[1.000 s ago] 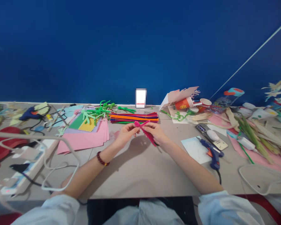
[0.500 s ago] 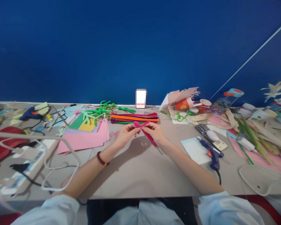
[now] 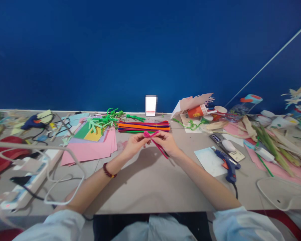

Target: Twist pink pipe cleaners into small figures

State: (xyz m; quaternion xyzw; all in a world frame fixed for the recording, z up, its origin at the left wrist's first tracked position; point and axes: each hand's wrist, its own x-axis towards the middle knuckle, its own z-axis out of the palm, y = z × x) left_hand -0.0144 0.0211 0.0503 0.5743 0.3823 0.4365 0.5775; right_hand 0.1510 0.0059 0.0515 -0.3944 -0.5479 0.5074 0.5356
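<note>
Both hands meet over the middle of the table, pinching a magenta pipe cleaner [image 3: 161, 149] between them. Fingers of my left hand [image 3: 137, 141] are closed on its looped, folded end. My right hand [image 3: 166, 142] grips it a little to the right, and the loose tail slants down under the palm. Just beyond the fingers lies a bundle of pipe cleaners [image 3: 144, 126] in orange, red, purple and green. Twisted green pipe cleaner pieces [image 3: 102, 121] are heaped to the left of that bundle.
Pink paper sheets [image 3: 90, 152] lie left, near a white power strip [image 3: 30, 180] with cables. On the right are a blue glue gun [image 3: 228, 164], a phone [image 3: 215, 138], an orange paper cup [image 3: 197, 111] and dried husks [image 3: 276, 145]. A blue wall [image 3: 150, 50] stands behind.
The hands stay almost in place, still on the magenta pipe cleaner. Its hanging tail looks slightly thinner and shifted under my right hand.
</note>
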